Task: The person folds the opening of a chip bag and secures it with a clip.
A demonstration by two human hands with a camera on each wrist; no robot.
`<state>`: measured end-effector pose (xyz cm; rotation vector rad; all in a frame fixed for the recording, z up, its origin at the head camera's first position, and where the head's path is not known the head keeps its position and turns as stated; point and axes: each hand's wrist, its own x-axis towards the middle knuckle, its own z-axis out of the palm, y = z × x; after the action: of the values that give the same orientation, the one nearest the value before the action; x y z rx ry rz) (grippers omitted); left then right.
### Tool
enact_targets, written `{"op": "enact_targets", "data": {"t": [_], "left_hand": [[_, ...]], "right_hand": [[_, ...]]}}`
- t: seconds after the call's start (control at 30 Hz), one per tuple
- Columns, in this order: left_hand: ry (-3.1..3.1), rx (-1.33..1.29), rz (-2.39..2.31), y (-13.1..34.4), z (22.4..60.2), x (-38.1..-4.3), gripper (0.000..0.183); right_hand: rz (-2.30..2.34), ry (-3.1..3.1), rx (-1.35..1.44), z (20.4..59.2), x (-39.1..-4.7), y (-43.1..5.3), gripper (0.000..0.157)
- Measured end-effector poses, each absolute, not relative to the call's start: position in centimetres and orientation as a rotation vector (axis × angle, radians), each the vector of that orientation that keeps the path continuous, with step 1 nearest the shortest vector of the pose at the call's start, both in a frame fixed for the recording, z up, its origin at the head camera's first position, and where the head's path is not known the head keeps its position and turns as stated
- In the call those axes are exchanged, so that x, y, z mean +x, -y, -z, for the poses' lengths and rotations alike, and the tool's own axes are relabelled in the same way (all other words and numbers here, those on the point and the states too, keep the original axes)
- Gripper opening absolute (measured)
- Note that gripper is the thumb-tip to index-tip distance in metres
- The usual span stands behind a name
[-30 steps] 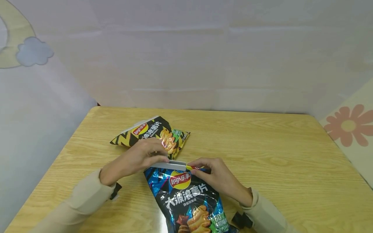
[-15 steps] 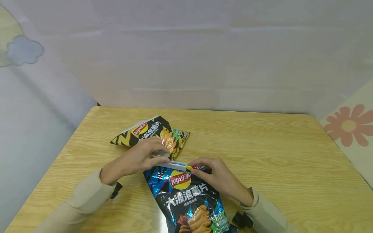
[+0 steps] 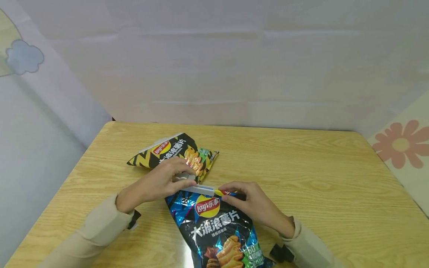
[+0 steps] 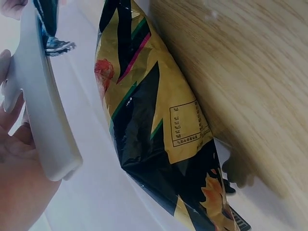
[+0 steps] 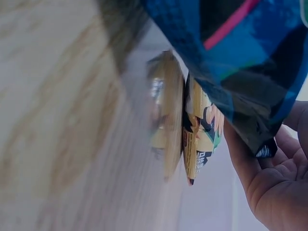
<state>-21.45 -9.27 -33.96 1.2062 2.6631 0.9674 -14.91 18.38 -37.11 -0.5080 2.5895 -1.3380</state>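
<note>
In the head view a blue and black Lay's chip bag (image 3: 214, 223) lies on the table, its top edge folded over. My left hand (image 3: 161, 180) grips a long white bag clip (image 3: 201, 190) set along the left part of that edge. The clip (image 4: 48, 110) also shows at the left of the left wrist view, with fingers behind it. On the right part of the fold, my right hand (image 3: 253, 203) pinches the bag's edge between thumb and fingers. The right wrist view shows the right hand (image 5: 279, 183) around a lower corner of blue bag (image 5: 240, 62).
A yellow and black Lay's bag (image 3: 177, 147) lies just behind my left hand, with a white strip (image 3: 159, 142) along its upper left edge. The wooden table (image 3: 301, 167) extends to a pale backdrop (image 3: 214, 74).
The white clip's two bars, with a dark gap between them earlier, now lie closer together over the bag's edge. My right hand has shifted slightly to the right.
</note>
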Motion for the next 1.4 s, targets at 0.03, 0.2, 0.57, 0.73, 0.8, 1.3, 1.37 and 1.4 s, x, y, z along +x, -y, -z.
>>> {"op": "enact_targets", "data": {"t": [0.03, 0.2, 0.57, 0.73, 0.8, 1.3, 1.37, 1.4], "left_hand": [[-2.666, 1.197, -0.965, 9.3, 34.0, -21.5, 0.021], [-2.676, 1.148, -0.953, 9.4, 34.0, -21.5, 0.024], [-2.667, 1.117, -0.924, 9.5, 33.9, -21.6, 0.026], [-2.670, 1.102, -0.905, 9.6, 33.7, -21.7, 0.028], [-2.669, 1.106, -0.899, 9.6, 33.7, -21.7, 0.026], [-2.600, 1.154, -0.876, 10.0, 33.8, -22.0, 0.018], [-2.587, 1.163, -0.892, 10.0, 33.8, -22.0, 0.017], [-2.581, 1.172, -0.902, 10.0, 33.8, -22.0, 0.017]], "right_hand": [[1.337, -2.589, -0.503, 37.1, -14.9, -18.5, 0.024], [1.344, -2.574, -0.483, 37.2, -14.8, -19.3, 0.024], [1.362, -2.556, -0.457, 37.3, -14.6, -20.5, 0.025], [1.362, -2.558, -0.443, 37.2, -14.6, -20.6, 0.025], [1.370, -2.550, -0.437, 37.2, -14.6, -20.7, 0.026], [1.397, -2.532, -0.424, 37.2, -14.3, -20.9, 0.024], [1.395, -2.537, -0.429, 37.3, -14.3, -20.8, 0.024], [1.394, -2.538, -0.429, 37.3, -14.3, -20.8, 0.024]]}}
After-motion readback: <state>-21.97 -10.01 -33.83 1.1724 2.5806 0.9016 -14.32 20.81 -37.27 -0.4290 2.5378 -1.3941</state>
